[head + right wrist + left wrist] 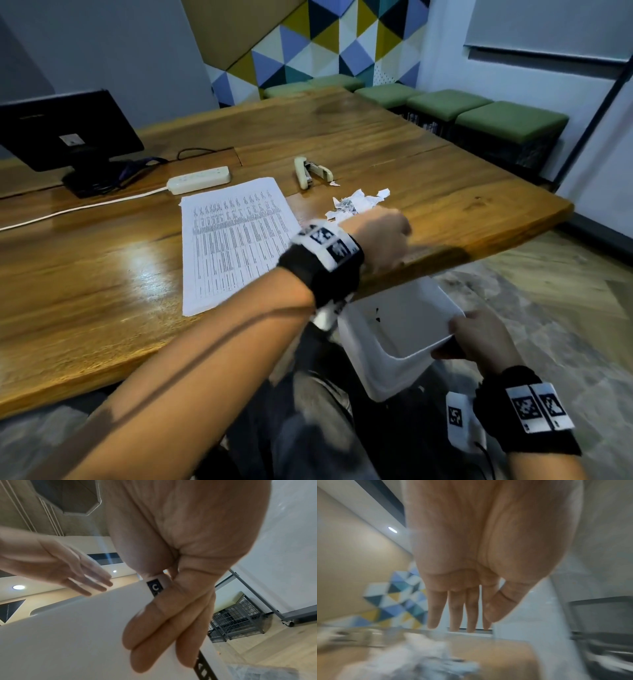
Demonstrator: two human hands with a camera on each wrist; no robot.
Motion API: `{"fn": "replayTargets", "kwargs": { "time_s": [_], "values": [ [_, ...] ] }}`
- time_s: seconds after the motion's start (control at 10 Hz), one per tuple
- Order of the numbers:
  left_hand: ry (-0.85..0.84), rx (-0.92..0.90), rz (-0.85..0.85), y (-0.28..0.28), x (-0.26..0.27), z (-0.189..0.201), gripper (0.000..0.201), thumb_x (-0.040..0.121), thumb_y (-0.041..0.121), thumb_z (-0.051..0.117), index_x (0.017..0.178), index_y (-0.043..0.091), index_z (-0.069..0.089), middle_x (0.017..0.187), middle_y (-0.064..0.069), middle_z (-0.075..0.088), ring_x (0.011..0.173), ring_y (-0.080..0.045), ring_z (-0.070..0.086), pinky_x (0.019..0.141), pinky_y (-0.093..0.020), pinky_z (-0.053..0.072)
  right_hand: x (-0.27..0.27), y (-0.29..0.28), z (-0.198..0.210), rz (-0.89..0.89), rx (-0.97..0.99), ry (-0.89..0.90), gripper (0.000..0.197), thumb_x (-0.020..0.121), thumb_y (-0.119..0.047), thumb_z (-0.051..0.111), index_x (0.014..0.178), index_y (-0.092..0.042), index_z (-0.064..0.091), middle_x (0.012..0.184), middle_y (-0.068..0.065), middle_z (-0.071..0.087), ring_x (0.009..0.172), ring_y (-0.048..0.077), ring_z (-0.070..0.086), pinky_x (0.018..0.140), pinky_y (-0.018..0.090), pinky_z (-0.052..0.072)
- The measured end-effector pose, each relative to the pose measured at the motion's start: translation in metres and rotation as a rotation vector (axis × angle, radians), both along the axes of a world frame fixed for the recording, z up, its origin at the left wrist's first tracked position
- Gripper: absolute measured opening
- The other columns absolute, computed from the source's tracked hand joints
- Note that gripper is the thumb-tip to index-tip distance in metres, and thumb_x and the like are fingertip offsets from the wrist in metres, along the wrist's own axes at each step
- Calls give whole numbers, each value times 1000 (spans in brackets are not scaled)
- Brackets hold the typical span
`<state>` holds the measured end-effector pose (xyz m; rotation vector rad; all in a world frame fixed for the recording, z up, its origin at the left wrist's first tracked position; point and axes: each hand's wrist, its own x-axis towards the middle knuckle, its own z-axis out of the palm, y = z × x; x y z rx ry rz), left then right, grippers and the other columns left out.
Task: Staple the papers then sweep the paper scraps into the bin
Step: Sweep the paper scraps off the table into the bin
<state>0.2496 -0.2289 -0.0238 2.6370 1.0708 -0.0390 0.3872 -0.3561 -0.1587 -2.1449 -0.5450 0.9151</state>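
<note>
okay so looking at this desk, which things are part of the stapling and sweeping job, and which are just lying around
Part of the job:
papers
stapler
paper scraps
bin, gripped by the right hand
left hand, open beside the scraps

Just lying about:
monitor
power strip
green stools

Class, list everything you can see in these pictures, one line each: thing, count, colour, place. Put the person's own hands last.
table: one, brown wood, fills the middle.
papers: one stack, white printed, on the table.
stapler: one, beige, opened out, beyond the papers.
paper scraps: a small pile, white, near the table's edge.
bin: one, white, held below the table's edge.
power strip: one, cream, left of the stapler.
monitor: one, black, far left.
stools: several, green-topped, by the wall.
left hand: fingers straight, beside the scraps.
right hand: grips the bin's rim.
</note>
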Motion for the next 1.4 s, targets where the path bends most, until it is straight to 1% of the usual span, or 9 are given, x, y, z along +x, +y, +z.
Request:
{"fn": "replayTargets", "kwargs": {
  "time_s": [0.2,0.4,0.5,0.7,0.9,1.0,1.1,1.2,1.4],
  "values": [
    [210,88,262,81,-15,1,35,96,15,44,122,2,64,126,-17,65,114,-34,61,86,-34,46,6,0,3,-5,21,17,23,93,8,45,90,17,66,75,37,75,47,35,77,39,26,57],
    [265,48,170,67,-5,-18,35,100,13,40,124,-1,62,129,-17,62,91,-25,48,78,-30,37,8,0,8,32,1,-4,26,88,7,44,89,21,66,67,36,75,55,42,78,74,61,66],
    [299,129,138,90,7,-13,28,97,11,40,87,-1,64,105,-19,63,85,-29,50,73,-31,40,11,2,6,63,-3,-42,26,86,3,47,86,15,70,61,27,77,58,39,80,77,61,65],
    [245,115,220,146,19,-16,36,98,15,42,125,2,63,128,-17,63,116,-33,60,86,-33,44,26,12,-10,51,-20,-53,27,82,-5,49,77,7,73,59,21,78,61,40,79,73,61,65],
    [264,81,147,158,26,-23,19,96,15,45,100,12,63,98,-10,56,87,-24,48,80,-32,41,50,20,-51,53,-51,-86,26,74,-21,55,72,-10,78,60,14,79,67,40,80,77,59,65],
    [274,47,46,149,29,-17,19,90,9,49,89,0,66,91,-16,62,81,-27,53,80,-40,51,35,21,-27,63,-62,-69,24,90,-10,56,75,-6,74,61,15,80,66,35,82,80,58,65],
    [243,123,30,147,34,-10,22,89,9,47,88,-3,66,92,-17,67,82,-31,59,78,-38,52,30,20,-21,49,-63,-56,29,94,-7,55,71,-10,73,61,16,80,64,34,82,79,57,66],
    [105,166,26,148,51,-7,39,94,21,46,124,9,67,124,-15,68,110,-33,65,95,-36,52,31,22,-21,65,-77,-81,27,88,-6,55,70,-1,75,60,18,79,65,39,80,77,61,65],
    [284,9,-70,126,73,-11,30,89,12,54,110,12,76,118,-10,72,106,-32,66,88,-34,53,26,19,-6,68,-65,-61,26,90,-2,52,81,0,77,65,22,79,63,38,81,74,58,66]
  ]
}}
